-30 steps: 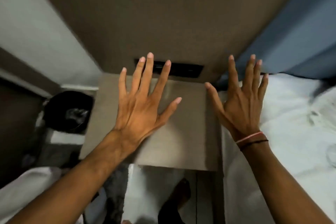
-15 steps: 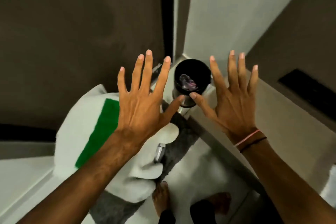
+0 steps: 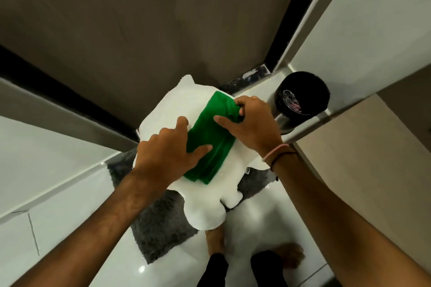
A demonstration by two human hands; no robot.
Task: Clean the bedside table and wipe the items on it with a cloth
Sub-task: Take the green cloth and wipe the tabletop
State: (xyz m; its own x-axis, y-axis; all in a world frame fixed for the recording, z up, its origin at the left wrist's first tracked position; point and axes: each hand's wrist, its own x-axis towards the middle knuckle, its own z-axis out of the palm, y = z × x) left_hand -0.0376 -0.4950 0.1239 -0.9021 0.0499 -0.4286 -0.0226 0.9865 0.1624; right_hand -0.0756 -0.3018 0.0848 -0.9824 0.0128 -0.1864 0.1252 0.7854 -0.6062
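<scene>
Both hands are on a folded green cloth, which lies on a white pillow. Left hand: the thumb lies flat along the cloth's near half; the other fingers curl down at its left edge onto the pillow; whether they hold any fabric cannot be told. Right hand: fingers curled round the cloth's far end, thumb pressed on top, gripping it. Just right of the right hand's fingers stands a black bin. Under the pillow lies a grey rug on the white floor. The table edge lies right of the right wrist.
</scene>
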